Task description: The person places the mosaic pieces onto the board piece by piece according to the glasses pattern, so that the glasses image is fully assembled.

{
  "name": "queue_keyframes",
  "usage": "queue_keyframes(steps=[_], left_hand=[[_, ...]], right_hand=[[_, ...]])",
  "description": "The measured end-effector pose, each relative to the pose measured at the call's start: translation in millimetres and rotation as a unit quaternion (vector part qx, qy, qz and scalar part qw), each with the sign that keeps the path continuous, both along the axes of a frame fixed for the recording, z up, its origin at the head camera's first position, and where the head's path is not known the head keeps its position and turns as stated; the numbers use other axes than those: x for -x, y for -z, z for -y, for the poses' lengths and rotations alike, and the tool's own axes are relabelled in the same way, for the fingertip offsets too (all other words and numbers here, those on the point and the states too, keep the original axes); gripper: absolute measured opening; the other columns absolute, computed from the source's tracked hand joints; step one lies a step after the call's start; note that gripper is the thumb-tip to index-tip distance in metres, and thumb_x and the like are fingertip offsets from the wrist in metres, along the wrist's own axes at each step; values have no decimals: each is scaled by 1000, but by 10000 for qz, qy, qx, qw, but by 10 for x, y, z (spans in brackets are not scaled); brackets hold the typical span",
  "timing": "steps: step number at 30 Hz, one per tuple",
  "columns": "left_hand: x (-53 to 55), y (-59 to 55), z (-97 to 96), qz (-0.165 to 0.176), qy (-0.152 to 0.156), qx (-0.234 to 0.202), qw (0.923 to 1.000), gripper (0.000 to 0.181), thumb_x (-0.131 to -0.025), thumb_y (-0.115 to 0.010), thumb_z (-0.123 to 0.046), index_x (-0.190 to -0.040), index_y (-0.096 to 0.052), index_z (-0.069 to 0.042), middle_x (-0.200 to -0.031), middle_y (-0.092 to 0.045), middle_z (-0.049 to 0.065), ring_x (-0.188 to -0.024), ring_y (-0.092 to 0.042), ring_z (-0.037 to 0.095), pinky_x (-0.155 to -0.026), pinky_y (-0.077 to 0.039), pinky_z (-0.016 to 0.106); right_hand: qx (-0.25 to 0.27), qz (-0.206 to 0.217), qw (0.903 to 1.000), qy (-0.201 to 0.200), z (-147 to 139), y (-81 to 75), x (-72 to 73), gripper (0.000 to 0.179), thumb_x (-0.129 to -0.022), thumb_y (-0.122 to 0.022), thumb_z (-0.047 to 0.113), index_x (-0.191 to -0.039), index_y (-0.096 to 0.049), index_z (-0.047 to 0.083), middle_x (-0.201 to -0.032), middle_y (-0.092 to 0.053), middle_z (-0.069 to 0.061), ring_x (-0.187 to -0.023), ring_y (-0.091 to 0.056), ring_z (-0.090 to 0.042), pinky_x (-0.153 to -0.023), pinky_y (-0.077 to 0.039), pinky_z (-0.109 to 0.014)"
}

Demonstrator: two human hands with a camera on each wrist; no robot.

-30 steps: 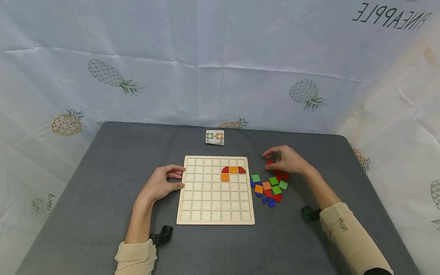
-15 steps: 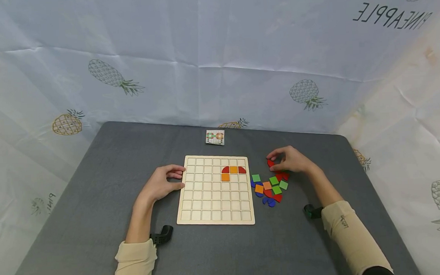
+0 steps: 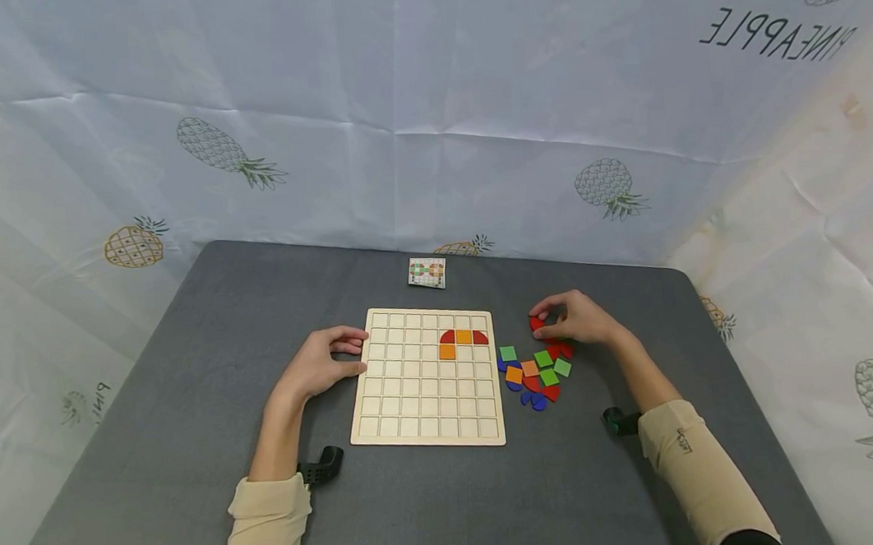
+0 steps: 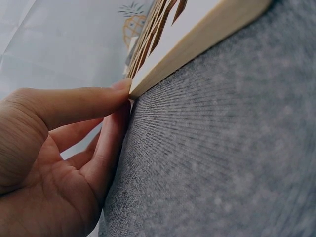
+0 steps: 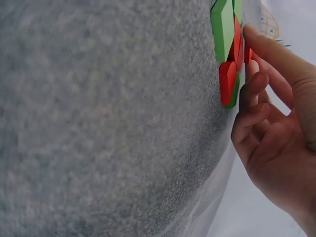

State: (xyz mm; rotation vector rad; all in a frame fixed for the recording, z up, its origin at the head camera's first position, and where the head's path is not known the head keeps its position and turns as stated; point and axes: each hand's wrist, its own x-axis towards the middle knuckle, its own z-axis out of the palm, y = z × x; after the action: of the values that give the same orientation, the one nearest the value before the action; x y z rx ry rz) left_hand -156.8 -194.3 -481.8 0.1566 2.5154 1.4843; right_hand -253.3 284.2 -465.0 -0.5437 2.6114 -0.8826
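Observation:
My left hand (image 3: 317,363) rests at the left edge of a square wooden grid board (image 3: 400,387), thumb and fingertips touching its side apart from each other. In the left wrist view the thumb lies against the edge of the board (image 4: 173,57). On the board's upper right sit two orange squares (image 3: 447,352) and two red curved pieces (image 3: 447,337). To the right of the board, my right hand (image 3: 578,318) pinches a red curved-edge piece (image 3: 536,323) between thumb and fingers. The right wrist view shows this red piece (image 5: 248,54) mostly covered by the fingers.
Between board and right hand lies a loose pile of green squares (image 3: 543,358), orange squares (image 3: 513,375), red pieces (image 3: 551,392) and blue pieces (image 3: 539,401). A small patterned card (image 3: 427,272) lies behind the board. The grey table (image 3: 274,289) meets a pineapple-print curtain (image 3: 373,185).
My right hand has shifted slightly right over the red pieces, and its fingers have closed on one of them. The left hand and board have stayed put.

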Motion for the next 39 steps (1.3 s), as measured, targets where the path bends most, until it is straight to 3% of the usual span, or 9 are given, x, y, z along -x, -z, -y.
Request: queue_keyframes(steps=[8,15,24,39], left_hand=[[4,-2,1,1,-28,32,10000,51,-92,-81,0,-141,-67,2,-132,-72,23,-119,-70,34,-99,-56,41],[8,2,-13,-2,-39,40,10000,52,-92,-83,0,-141,-67,2,-132,-72,24,-119,-70,35,-98,-56,38],[3,-3,-17,-7,-8,-77,10000,52,-92,-83,0,-141,-67,3,-133,-71,25,-120,-70,36,-99,-55,42],[-10,-22,-17,-44,-44,49,10000,51,-92,-82,1,-140,-67,3,-130,-72,25,-118,-70,36,-96,-56,41]], right_hand=[[377,-40,9992,-109,143,-49,-77,36,-93,-88,21,-125,-79,7,-111,-74,-13,-52,-47,-10,-55,-41,-25],[664,39,9969,-419,367,-105,-177,37,-94,-87,19,-128,-78,9,-115,-74,-14,-54,-49,-9,-58,-45,-26],[987,209,9913,-840,691,-125,-274,38,-95,-86,19,-130,-77,9,-117,-75,-14,-59,-56,-13,-57,-48,-27],[626,69,9828,-1736,1239,-105,-401,36,-90,-91,20,-124,-81,14,-109,-74,-3,-70,-62,-10,-69,-54,-24]])
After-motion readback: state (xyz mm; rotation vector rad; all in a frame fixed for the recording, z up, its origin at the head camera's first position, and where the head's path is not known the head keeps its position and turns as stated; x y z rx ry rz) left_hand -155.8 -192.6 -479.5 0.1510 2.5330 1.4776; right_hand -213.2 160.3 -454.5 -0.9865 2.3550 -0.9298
